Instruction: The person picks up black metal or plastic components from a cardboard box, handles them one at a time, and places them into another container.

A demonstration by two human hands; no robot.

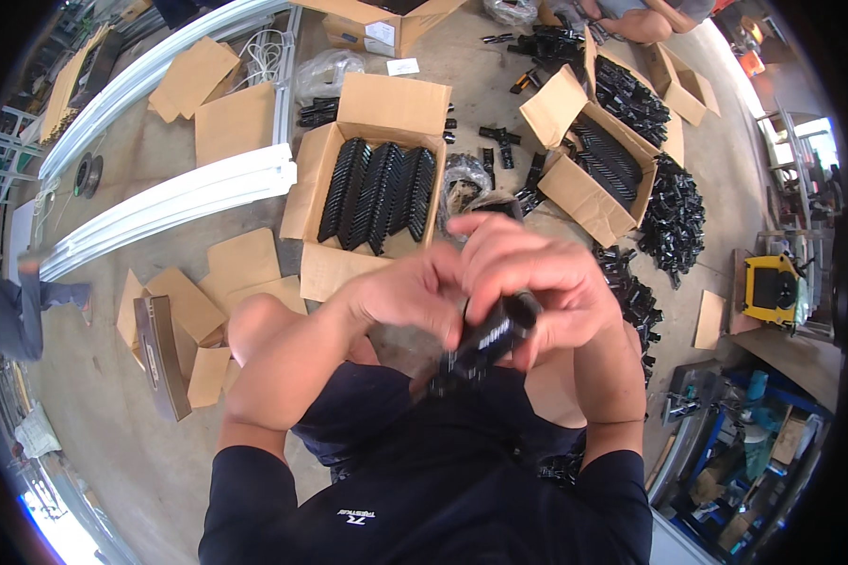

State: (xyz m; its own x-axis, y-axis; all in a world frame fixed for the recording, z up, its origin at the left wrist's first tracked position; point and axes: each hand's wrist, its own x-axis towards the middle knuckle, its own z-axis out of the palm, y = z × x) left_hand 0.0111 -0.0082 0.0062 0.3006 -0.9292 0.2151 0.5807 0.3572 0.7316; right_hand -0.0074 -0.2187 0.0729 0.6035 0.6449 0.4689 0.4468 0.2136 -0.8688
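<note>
A black tubular fitting with an open round end is held in front of my chest, tilted. My right hand is closed around its upper end, fingers curled over the top and thumb beneath. My left hand pinches at its near side, slightly blurred by motion; the fingertips are partly hidden. Just beyond my hands stands an open carton with rows of black angled parts stacked in it. To the right, a second open carton holds similar black parts.
Heaps of loose black fittings lie on the right. Long white profiles and flattened cardboard are on the left. Another person's hand shows at the far right; someone in grey trousers is at the left edge.
</note>
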